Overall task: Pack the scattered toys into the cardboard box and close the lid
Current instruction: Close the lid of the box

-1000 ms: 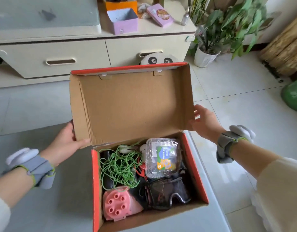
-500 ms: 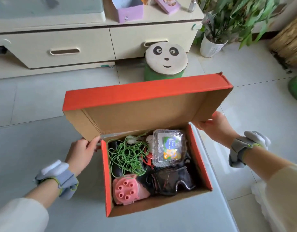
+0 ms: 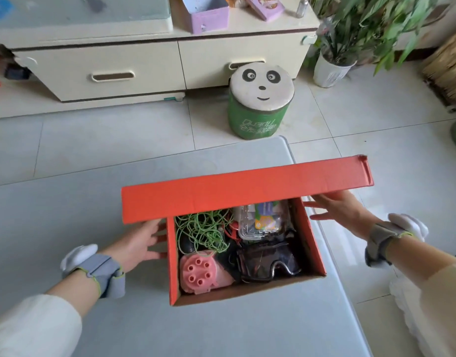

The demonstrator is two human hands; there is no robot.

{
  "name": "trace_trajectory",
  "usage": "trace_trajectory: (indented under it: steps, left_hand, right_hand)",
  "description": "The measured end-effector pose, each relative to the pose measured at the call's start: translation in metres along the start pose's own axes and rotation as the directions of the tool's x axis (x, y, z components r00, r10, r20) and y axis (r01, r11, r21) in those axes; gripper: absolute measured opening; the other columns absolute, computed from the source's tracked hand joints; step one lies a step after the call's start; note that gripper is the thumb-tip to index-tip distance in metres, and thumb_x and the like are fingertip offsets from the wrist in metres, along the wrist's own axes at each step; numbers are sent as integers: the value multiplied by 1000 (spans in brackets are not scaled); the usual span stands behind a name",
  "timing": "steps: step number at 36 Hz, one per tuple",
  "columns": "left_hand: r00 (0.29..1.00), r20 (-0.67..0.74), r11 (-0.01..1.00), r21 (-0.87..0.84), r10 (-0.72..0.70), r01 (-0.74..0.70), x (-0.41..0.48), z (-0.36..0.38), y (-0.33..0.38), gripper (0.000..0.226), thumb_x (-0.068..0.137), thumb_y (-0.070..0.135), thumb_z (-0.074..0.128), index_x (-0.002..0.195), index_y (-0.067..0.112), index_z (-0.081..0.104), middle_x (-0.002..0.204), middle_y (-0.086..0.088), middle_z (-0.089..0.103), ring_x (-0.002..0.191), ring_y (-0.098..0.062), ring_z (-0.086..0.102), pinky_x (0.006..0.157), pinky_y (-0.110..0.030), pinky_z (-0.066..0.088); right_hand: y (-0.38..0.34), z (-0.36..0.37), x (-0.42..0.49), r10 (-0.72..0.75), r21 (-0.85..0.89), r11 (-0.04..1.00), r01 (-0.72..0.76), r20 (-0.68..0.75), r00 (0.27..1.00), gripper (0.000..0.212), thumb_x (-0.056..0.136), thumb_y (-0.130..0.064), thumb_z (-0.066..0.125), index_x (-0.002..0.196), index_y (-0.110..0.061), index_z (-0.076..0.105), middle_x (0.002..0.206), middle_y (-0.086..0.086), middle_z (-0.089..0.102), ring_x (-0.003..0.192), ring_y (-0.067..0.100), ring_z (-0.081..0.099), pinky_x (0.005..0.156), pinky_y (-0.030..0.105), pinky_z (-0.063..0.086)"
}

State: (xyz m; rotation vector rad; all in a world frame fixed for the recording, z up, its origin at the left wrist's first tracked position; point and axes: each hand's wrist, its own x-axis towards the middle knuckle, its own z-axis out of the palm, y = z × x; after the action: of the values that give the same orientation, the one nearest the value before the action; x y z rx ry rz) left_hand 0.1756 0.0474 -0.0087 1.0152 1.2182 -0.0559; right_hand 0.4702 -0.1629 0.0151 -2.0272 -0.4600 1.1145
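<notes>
Over box point(image 3: 247, 296) | lid point(image 3: 244, 193) lowered further | left hand point(image 3: 142, 244), right hand point(image 3: 337, 211) open, steadying lid

Worktop point(image 3: 93, 318): pale grey, smooth, rounded far corner at one o'clock. Carries one cardboard box point(image 3: 247, 292), red outside, brown inside, set right of centre near the right edge. Tiled floor point(image 3: 376, 140) beyond, bearing a panda-faced stool point(image 3: 260, 99) at twelve o'clock.
</notes>
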Motion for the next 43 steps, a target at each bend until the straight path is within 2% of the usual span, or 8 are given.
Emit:
trace_trajectory:
  steps: [5, 8, 12, 18, 28, 31, 38, 43]
  left_hand:
    - [1000, -6, 989, -147, -5, 4, -18, -25, -4, 27, 98, 19, 38, 108, 31, 60, 110, 7, 63, 115, -22, 50, 91, -53, 40]
    - [999, 34, 984, -178, -5, 11, -40, -24, 12, 19, 90, 38, 54, 98, 37, 71, 91, 6, 70, 84, -18, 63, 74, -35, 43]
    - [977, 182, 970, -193, -111, 146, -56, -15, 19, 59, 79, 73, 41, 113, 30, 65, 115, -21, 59, 103, -32, 48, 72, -35, 36]
    - [995, 48, 982, -161, -88, 94, -90, 15, 1, 23, 89, 31, 57, 107, 20, 66, 83, -1, 73, 65, -12, 66, 69, -27, 50]
    - [957, -284, 985, -138, 62, -105, -105, 37, -66, 18, 90, 22, 61, 104, 11, 63, 83, -1, 66, 69, -11, 61, 55, -16, 53]
    - [936, -351, 988, -134, 30, -82, -95, 42, -80, 21, 88, 29, 63, 106, 18, 64, 102, -2, 63, 93, -15, 55, 80, -27, 46]
    - [955, -282, 969, -246, -92, 21, -88, 41, -90, 25, 88, 25, 63, 112, 17, 61, 123, -5, 59, 118, -24, 49, 89, -56, 45]
    - [965, -249, 948, -317, -86, 3, -87, 43, -94, 34, 88, 20, 63, 120, 7, 59, 99, -7, 66, 86, -21, 61, 86, -44, 48]
  right_hand:
    - [-4, -11, -21, 13, -145, 989, -6, 48, 999, 18, 94, -1, 48, 106, -14, 54, 110, 12, 61, 99, 22, 62, 80, 30, 55]
    - [-13, -22, -31, -35, -42, 998, 38, 61, 998, 35, 84, 0, 61, 115, -15, 56, 102, 4, 65, 80, 8, 64, 65, 10, 49]
    - [-20, -21, -35, 138, 155, 974, -165, 175, 975, 26, 96, -18, 48, 116, -20, 65, 111, 2, 66, 74, 23, 59, 57, 26, 49]
    - [-14, -8, -72, 155, 238, 954, -184, 133, 979, 30, 91, -21, 58, 121, -24, 52, 97, 6, 66, 72, 16, 62, 52, 21, 51]
    - [37, 7, -102, 134, 177, 975, -133, 6, 991, 41, 83, -21, 70, 119, -5, 56, 97, 16, 70, 81, 24, 67, 83, 38, 55]
    - [51, 15, -101, 110, 157, 982, -105, -22, 994, 39, 83, -21, 70, 118, -10, 56, 88, 9, 70, 78, 22, 68, 84, 38, 55]
    - [72, 19, -99, 90, 130, 988, -88, -15, 996, 41, 86, -22, 66, 124, -14, 53, 89, 8, 70, 80, 22, 67, 86, 38, 53]
    - [74, 16, -101, 30, -58, 998, -30, -3, 1000, 40, 88, -36, 62, 127, -27, 54, 91, -2, 72, 78, 7, 63, 71, 24, 48]
